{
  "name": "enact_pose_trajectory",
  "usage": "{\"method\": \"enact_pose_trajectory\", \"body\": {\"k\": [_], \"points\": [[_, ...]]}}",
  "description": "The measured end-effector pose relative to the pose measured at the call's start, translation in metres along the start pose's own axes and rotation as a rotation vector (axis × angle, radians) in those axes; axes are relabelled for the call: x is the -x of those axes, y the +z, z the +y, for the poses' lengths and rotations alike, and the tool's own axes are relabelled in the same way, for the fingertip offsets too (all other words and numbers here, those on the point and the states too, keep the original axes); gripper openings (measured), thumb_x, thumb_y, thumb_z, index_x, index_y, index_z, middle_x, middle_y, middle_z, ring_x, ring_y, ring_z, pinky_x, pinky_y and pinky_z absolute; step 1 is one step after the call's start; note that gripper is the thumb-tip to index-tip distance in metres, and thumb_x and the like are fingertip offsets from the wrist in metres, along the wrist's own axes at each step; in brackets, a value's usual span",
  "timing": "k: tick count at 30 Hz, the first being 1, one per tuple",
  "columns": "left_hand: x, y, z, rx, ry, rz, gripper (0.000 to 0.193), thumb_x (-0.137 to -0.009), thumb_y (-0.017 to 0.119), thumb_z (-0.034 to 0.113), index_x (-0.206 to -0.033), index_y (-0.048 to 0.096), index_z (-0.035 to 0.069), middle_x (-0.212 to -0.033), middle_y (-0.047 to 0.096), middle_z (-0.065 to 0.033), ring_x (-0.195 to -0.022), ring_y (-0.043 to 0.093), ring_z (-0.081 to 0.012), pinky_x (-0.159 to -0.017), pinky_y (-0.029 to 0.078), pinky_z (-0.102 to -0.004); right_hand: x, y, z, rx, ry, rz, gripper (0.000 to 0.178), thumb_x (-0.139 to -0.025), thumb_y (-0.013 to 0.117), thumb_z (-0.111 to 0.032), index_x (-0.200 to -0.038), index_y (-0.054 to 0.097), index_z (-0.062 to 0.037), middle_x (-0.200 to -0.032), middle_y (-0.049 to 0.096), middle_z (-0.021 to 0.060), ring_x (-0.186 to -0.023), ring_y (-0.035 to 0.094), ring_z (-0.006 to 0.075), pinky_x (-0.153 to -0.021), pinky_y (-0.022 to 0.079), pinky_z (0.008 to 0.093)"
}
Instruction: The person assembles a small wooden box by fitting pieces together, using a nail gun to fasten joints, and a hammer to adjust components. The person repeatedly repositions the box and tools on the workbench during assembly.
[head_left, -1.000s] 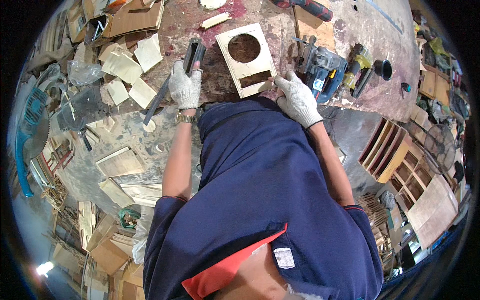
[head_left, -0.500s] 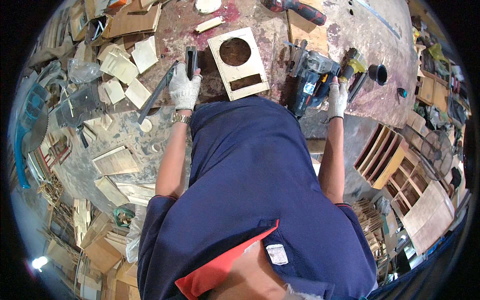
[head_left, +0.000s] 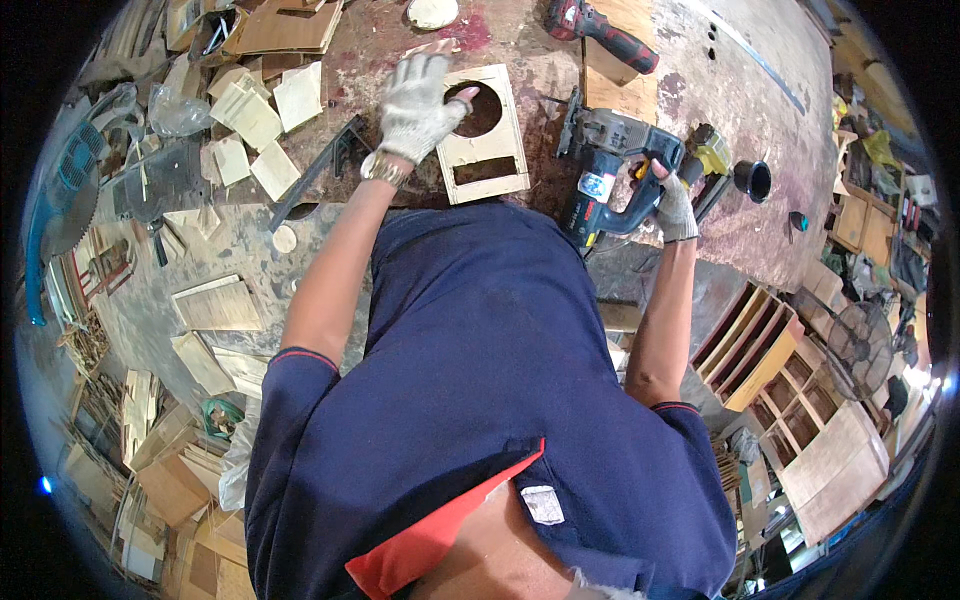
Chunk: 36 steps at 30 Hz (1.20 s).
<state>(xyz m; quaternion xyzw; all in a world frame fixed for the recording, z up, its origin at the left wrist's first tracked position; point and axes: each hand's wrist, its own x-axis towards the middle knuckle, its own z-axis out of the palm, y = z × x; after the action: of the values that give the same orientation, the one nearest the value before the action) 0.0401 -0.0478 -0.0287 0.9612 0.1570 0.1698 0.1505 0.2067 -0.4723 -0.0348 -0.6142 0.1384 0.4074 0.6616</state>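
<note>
On the stained workbench [head_left: 765, 115], my left hand [head_left: 418, 108] has come, flattened and seemingly empty, over the plywood panel [head_left: 487, 147] lying before me, contact unclear; my right hand [head_left: 675, 207] now curls round the blue jigsaw's [head_left: 600, 168] handle, putting both within reach.

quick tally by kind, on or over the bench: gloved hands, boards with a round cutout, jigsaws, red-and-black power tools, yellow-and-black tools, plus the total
Gloved hands: 2 (left hand, right hand)
Pale board with a round cutout: 1
Blue jigsaw: 1
Red-and-black power tool: 1
Yellow-and-black tool: 1
Total: 6
</note>
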Motion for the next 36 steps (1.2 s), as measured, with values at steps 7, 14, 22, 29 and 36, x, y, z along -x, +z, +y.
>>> {"method": "enact_pose_trajectory", "body": {"k": [7,14,22,29,36], "points": [[-0.025,0.026,-0.008,0.039,0.073,-0.369,0.046,-0.103,0.062,0.057,-0.118,0.066,0.014,-0.111,0.075,-0.0147,-0.107,0.072,-0.0378,-0.091,0.057,-0.0515,0.056,0.080,-0.002,0.039,-0.138,0.078,0.017,-0.091,0.072,-0.015,-0.105,0.072,-0.0045,-0.085,0.072,0.0033,-0.070,0.066,0.0145,-0.067,0.054,0.0299],[0.021,0.018,0.007,0.001,-0.091,-0.473,0.064,-0.106,0.061,0.047,-0.164,0.045,0.025,-0.104,0.078,-0.0149,-0.079,0.075,-0.0399,-0.066,0.060,-0.0508,0.152,0.134,-0.016,0.274,-0.363,0.333,0.020,-0.089,0.082,-0.011,-0.106,0.076,-0.0016,-0.080,0.073,0.0032,-0.065,0.064,0.0112,-0.063,0.050,0.0290],[0.067,-0.037,0.044,0.027,-0.215,-0.476,0.090,-0.098,0.074,0.043,-0.171,0.031,0.011,-0.116,0.070,-0.0290,-0.095,0.074,-0.0433,-0.076,0.059,-0.0536,0.246,0.165,-0.028,0.544,-0.231,0.592,0.025,-0.087,0.088,-0.017,-0.104,0.077,-0.0023,-0.087,0.077,0.0044,-0.079,0.068,0.0116,-0.076,0.056,0.0328],[0.012,0.002,0.055,0.094,0.301,-0.465,0.049,-0.099,0.066,0.039,-0.134,0.065,0.005,-0.112,0.065,-0.0154,-0.109,0.062,-0.0348,-0.097,0.046,-0.0521,0.244,0.198,-0.026,0.730,-0.059,0.440,0.044,-0.077,0.083,-0.014,-0.118,0.075,-0.0007,-0.095,0.077,0.0200,-0.089,0.077,0.0320,-0.085,0.058,0.0425],[0.018,0.023,0.058,0.166,0.309,-0.527,0.021,-0.101,0.061,0.029,-0.106,0.069,0.011,-0.102,0.066,-0.0115,-0.099,0.064,-0.0316,-0.086,0.049,-0.0463,0.194,0.223,-0.026,0.751,0.107,0.340,0.052,-0.075,0.078,-0.016,-0.124,0.073,-0.0002,-0.095,0.076,0.0233,-0.088,0.077,0.0391,-0.085,0.060,0.0439]]}}
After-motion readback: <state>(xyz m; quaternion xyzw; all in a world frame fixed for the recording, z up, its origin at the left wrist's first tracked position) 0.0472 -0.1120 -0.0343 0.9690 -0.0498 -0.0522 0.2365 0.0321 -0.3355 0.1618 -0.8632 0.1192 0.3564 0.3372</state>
